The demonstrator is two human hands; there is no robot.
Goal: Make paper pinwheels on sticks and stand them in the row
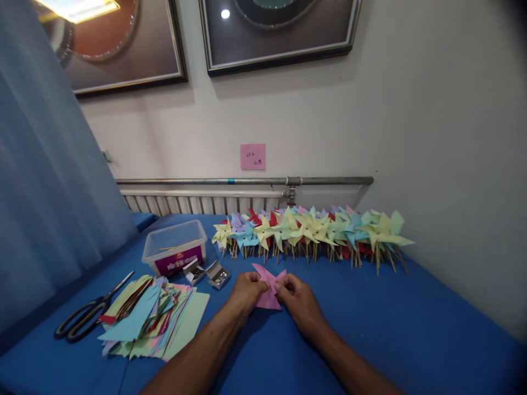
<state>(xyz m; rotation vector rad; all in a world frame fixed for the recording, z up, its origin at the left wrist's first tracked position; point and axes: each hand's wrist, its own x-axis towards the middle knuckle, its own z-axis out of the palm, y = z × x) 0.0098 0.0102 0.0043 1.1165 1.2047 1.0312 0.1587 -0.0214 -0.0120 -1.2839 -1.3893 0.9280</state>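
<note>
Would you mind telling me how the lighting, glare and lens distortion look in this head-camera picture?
Head view: even, soft room light; a ceiling lamp glares off the glass of the left framed picture. Wide-angle distortion bends the grey wall pipe and darkens the top right corner. The left hand and right hand on the pink paper pinwheel are fairly sharp, casting faint shadows on the blue tablecloth.

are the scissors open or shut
Shut: the scissors lie flat on the blue table, blades together in one line, handles side by side.
</note>
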